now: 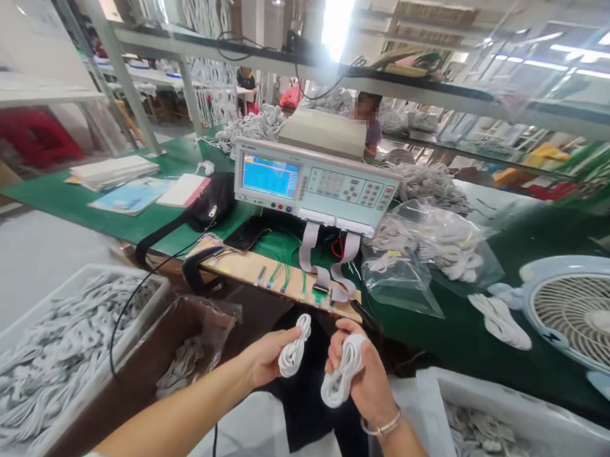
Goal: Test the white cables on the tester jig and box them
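One coil of white cable [294,353] is clamped in the left hand [266,359]. The fingers are curled shut around its lower half, and its top loop stands clear above them. A second coil [340,376] is gripped by the closed right hand [367,384] (a bracelet [382,428] circles that wrist) and hangs below the fingertips. The two coils are near each other, not touching. Just beyond the fingers lies a wooden board [256,270] with wires, and behind it a tester [316,185]. Left of the left fingers stands a cardboard box [145,363]. Right of the right fingers is a white bin [479,394] holding cables.
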`<state>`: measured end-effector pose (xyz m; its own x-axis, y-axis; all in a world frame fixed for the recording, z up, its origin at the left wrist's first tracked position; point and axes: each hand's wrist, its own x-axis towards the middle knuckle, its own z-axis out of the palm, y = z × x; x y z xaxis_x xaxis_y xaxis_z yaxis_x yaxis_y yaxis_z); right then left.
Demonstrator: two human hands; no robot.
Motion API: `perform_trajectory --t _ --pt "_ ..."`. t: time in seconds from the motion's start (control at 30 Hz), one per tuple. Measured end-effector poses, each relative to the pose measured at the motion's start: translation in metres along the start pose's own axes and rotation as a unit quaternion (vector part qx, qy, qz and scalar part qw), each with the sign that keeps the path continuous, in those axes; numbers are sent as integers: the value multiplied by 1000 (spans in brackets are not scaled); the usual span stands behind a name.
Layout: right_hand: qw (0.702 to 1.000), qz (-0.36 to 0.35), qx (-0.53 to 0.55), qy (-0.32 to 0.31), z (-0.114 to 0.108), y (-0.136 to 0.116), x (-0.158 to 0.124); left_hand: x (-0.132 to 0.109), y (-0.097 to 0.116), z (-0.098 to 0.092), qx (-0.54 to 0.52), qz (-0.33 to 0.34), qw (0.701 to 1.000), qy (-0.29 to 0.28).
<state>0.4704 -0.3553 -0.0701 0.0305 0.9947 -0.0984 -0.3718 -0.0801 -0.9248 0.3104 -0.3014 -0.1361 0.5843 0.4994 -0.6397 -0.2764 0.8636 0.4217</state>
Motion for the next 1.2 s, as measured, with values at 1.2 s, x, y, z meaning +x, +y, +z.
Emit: perform_trajectory --t 1.2 --pt "951 31 -274 140 -30 36 43 38 -9 31 180 278 943 -22"
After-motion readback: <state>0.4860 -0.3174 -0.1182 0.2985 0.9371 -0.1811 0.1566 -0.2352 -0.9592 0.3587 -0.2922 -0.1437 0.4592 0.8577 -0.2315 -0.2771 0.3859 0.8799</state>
